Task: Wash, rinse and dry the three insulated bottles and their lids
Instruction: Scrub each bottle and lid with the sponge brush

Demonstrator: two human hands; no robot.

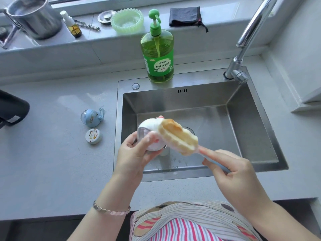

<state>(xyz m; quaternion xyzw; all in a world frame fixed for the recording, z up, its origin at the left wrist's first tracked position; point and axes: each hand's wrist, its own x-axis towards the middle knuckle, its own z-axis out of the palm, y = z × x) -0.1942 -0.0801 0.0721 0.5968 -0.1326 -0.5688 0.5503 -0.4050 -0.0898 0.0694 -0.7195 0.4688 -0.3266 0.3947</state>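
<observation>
Over the sink's left side my left hand (134, 150) grips a white, foam-covered bottle lid (148, 130) with a clear cap part. My right hand (231, 168) holds the pale handle of a sponge brush (177, 136), whose yellowish sponge head lies against the lid. On the counter to the left lie two stained lids: a light blue one with a loop strap (93, 117) and a small round one (93, 136). No bottle bodies are visible, apart from a dark object (12, 108) at the left edge.
The steel sink (243, 129) holds a few foam drops; its faucet (246, 40) rises at the back right. A green dish soap pump bottle (159, 49) stands behind the sink. The windowsill carries a steel pot (33, 16), a small spray bottle, a green bowl (127, 20) and a dark cloth (185, 16).
</observation>
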